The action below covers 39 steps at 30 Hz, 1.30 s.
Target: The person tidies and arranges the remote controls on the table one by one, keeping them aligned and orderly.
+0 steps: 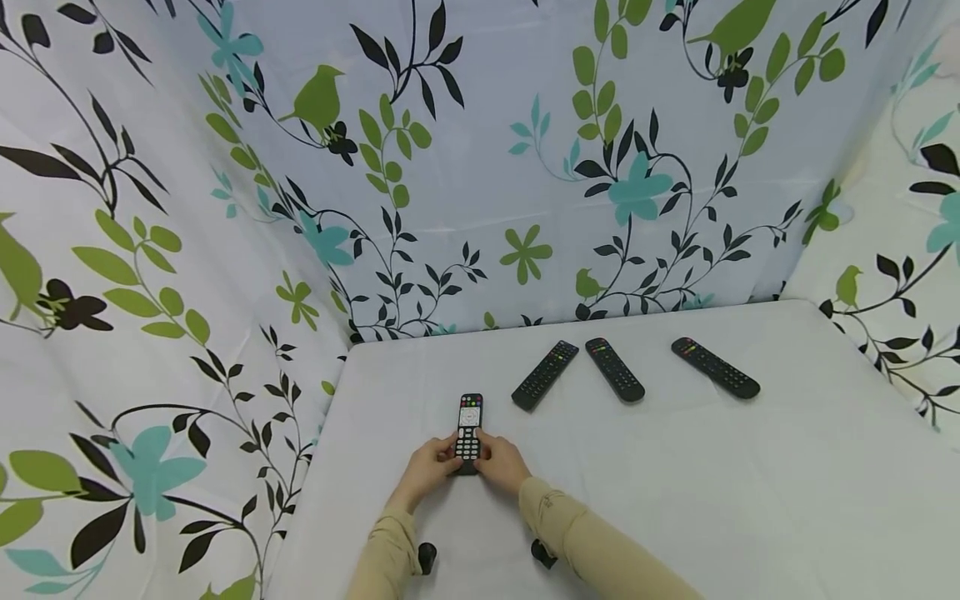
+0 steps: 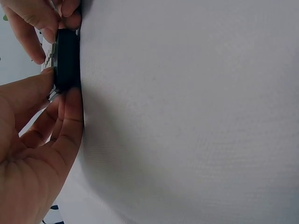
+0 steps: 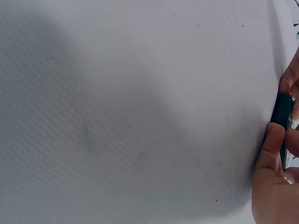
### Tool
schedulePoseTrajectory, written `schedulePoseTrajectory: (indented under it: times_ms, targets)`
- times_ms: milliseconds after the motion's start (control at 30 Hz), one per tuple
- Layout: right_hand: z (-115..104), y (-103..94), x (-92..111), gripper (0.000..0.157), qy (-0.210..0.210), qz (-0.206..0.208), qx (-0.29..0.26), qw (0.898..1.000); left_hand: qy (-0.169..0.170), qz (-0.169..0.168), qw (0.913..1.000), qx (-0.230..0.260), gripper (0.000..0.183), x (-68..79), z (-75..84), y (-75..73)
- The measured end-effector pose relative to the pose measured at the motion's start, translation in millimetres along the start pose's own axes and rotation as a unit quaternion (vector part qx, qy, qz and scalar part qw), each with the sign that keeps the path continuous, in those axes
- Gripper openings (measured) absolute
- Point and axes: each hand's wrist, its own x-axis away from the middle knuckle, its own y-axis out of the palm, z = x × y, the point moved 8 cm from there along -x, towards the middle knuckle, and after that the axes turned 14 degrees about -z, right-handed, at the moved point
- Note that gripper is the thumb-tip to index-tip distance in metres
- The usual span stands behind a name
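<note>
A black remote control [image 1: 470,413] with pale buttons and a few coloured keys at its far end lies lengthwise away from me on the white table. My left hand [image 1: 429,468] grips its left edge near the close end, thumb by the lower buttons. From the right side, my right hand [image 1: 506,463] holds the opposite edge the same way. In the left wrist view, the dark end of the remote [image 2: 68,60] shows between both hands, close over the cloth. The right wrist view catches the fingers [image 3: 272,144] along the remote's side.
Three more black remotes lie farther back: one slanted [image 1: 545,375], another beside it [image 1: 615,369], and a third [image 1: 716,367] off to the right. Patterned curtains [image 1: 465,167] with leaves and birds rise behind the table [image 1: 712,492] and along its sides.
</note>
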Motion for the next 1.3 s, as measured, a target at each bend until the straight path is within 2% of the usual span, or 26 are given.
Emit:
schedulePoseTrajectory:
  times_ms: [100,300,467,567,600,700,767,833,967,1067,1133,1200,1300]
  targets:
    - [-6,-0.8,1,0.057,-0.008,-0.006,0.001,1.0,-0.006,0.005,0.9999,-0.007,0.048,1.8,2.0,-2.8]
    - [-7,-2.6,2,0.058,-0.008,-0.008,0.01,1.0,0.005,0.007,0.9999,-0.005,0.049,1.5,3.4,-3.0]
    - [-2,1.8,3,0.059,0.002,-0.027,-0.011,1.0,0.007,0.005,0.9999,0.011,0.051,2.5,-0.7,1.1]
    - [-2,1.8,5,0.058,-0.001,-0.024,-0.016,1.0,0.031,0.002,0.9994,0.017,0.05,3.0,1.4,1.8]
    - [-2,1.4,5,0.058,-0.004,-0.022,-0.013,1.0,0.049,0.0,0.9987,0.015,0.049,3.6,4.1,2.0]
    - [-2,-0.3,6,0.058,-0.01,-0.017,-0.005,1.0,0.067,-0.012,0.9976,0.014,0.047,3.5,9.7,1.3]
    - [0,-2.4,7,0.057,-0.011,-0.011,-0.005,1.0,0.052,-0.012,0.9985,0.011,0.046,0.8,10.8,-0.5]
    - [2,-6.7,7,0.056,-0.01,0.002,-0.013,1.0,0.03,0.001,0.9995,-0.003,0.044,-1.9,13.7,-5.8]
    - [11,-21.6,9,0.049,0.007,0.05,-0.049,0.998,-0.001,0.057,0.9969,-0.053,0.039,-9.5,22.0,-18.9]
    - [16,-38.0,12,0.045,0.023,0.1,-0.065,0.993,0.002,0.095,0.9926,-0.076,0.036,-18.0,32.8,-25.0]
    - [19,-50.5,14,0.043,0.034,0.131,-0.064,0.989,0.017,0.11,0.9905,-0.08,0.034,-25.2,44.2,-26.5]
    - [22,-63.5,16,0.042,0.044,0.156,-0.066,0.985,0.035,0.109,0.9907,-0.074,0.033,-34.1,57.8,-26.1]
    - [27,-83.6,15,0.042,0.053,0.182,-0.069,0.98,0.053,0.09,0.9917,-0.075,0.03,-48.9,79.4,-23.6]
